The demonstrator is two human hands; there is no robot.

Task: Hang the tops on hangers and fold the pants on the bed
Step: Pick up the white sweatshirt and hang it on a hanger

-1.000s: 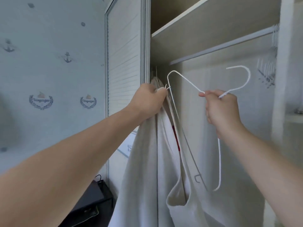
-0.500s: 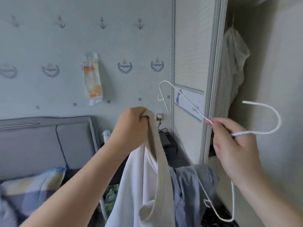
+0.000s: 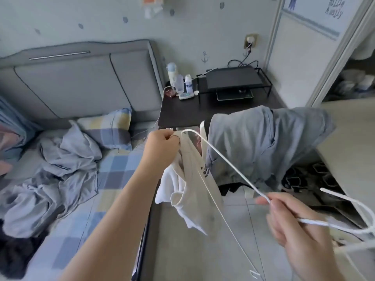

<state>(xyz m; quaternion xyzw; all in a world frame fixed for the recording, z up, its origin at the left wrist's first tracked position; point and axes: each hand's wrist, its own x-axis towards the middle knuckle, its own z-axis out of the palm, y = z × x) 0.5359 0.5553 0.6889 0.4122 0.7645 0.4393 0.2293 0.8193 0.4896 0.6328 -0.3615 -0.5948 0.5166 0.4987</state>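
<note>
My left hand [image 3: 161, 146] grips the shoulder strap of a cream sleeveless top [image 3: 195, 185], which hangs down over the floor beside the bed. My right hand [image 3: 294, 226] holds a white wire hanger [image 3: 227, 163] near its neck. One end of the hanger reaches up to the strap at my left hand, and its hook points right. Rumpled grey clothes [image 3: 60, 171] lie on the bed [image 3: 113, 165] at the left.
A chair draped with a grey-blue garment [image 3: 263, 142] stands just beyond my hands. Behind it is a dark bedside table [image 3: 182, 112] with bottles and a black stand. The wardrobe door [image 3: 300, 53] is at the upper right. Dark clothing [image 3: 14, 250] lies at the bed's near left.
My view has swung from the wardrobe down to the bed and floor. Both hands came down with the cream top and the hanger, and the hanger's end now sits at the strap.
</note>
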